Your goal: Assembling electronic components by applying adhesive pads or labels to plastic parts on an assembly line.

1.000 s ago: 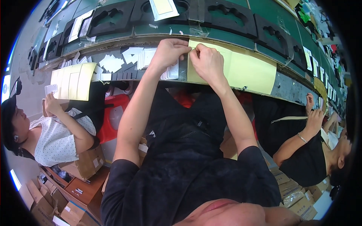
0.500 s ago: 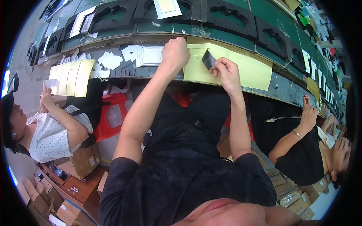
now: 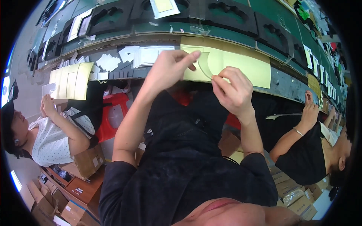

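Note:
My right hand point(image 3: 235, 90) is closed, pinching the lower end of a small, thin, flexible sheet point(image 3: 204, 64) between thumb and fingers. The sheet bows in a curve and looks pale and yellowish here; its exact kind cannot be made out. My left hand point(image 3: 171, 69) is beside its upper end, thumb stretched out and fingers apart, holding nothing that I can see. Beneath both hands lies a large yellow sheet point(image 3: 245, 66) with crease or cut lines, on the bench ledge. Left of it are stacked white cards point(image 3: 151, 56), partly hidden by my left hand.
Loose white pieces point(image 3: 108, 62) and dark grey strips point(image 3: 124, 73) lie further left on the ledge. Black foam frames point(image 3: 226, 17) line the green bench point(image 3: 241, 34) behind. A co-worker sits on either side. Near the left one are a red stool point(image 3: 115, 116) and cardboard boxes point(image 3: 88, 162).
My left hand has come off the yellow sheet's upper left edge, down and toward the small sheet. My right hand has moved nearer me; the small sheet, dark and flat before, now shows bowed.

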A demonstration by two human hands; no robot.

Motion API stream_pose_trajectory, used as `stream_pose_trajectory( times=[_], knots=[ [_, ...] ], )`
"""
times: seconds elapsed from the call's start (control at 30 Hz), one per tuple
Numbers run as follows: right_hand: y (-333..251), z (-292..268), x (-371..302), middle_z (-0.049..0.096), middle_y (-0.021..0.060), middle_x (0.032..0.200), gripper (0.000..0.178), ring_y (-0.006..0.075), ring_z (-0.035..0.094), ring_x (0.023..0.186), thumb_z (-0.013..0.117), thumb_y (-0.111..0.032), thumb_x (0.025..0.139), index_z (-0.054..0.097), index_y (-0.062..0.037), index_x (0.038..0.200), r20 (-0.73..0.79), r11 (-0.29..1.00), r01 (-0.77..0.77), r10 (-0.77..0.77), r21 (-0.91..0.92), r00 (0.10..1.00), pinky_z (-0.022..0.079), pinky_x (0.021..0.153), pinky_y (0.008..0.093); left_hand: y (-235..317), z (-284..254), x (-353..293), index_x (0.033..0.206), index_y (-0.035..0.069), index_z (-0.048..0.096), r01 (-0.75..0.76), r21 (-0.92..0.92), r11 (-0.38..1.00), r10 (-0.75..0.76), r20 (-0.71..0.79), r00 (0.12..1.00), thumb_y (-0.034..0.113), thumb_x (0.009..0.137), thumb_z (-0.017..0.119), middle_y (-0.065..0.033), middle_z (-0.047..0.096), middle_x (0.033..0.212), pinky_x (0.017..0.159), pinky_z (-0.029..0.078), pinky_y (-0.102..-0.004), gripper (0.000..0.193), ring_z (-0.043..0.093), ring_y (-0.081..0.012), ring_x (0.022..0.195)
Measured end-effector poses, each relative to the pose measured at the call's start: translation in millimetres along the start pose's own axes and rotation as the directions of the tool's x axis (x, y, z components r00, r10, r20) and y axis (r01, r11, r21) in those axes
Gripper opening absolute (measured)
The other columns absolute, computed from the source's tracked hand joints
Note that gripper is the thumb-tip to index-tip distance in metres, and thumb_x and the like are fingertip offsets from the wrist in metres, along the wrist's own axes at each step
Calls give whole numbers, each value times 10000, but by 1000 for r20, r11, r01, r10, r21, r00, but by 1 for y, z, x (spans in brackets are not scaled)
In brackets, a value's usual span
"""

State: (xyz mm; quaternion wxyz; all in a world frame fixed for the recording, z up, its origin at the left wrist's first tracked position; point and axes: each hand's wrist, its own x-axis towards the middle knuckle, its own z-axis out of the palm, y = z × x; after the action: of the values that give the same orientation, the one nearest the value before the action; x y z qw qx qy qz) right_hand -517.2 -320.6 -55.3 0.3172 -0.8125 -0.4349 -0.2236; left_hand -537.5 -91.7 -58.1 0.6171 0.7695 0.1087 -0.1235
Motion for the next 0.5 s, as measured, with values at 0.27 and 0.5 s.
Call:
stream_pose_trajectory(
  times=[0.27, 0.5],
  knots=[
    [-18, 28, 7, 637, 80, 861, 211, 263, 658, 846, 824, -13, 708, 724, 1, 894, 141, 950, 307, -312, 59, 939, 605, 798, 409, -32, -20, -44, 994, -52, 698, -27, -200, 979, -6, -162, 987, 149, 903, 783, -46, 696, 802, 541, 433, -218, 236, 572, -45, 593],
    [-16, 83, 27, 667, 126, 1098, 265, 331, 673, 1001, 782, -114, 833, 694, -7, 1059, 237, 963, -98, 38, 250, 971, 558, 816, 414, -82, -71, -74, 1105, 33, 594, -239, -381, 893, -54, -618, 785, 134, 1009, 667, 15, 618, 778, 473, 319, -180, 158, 514, -18, 583]
  ],
)
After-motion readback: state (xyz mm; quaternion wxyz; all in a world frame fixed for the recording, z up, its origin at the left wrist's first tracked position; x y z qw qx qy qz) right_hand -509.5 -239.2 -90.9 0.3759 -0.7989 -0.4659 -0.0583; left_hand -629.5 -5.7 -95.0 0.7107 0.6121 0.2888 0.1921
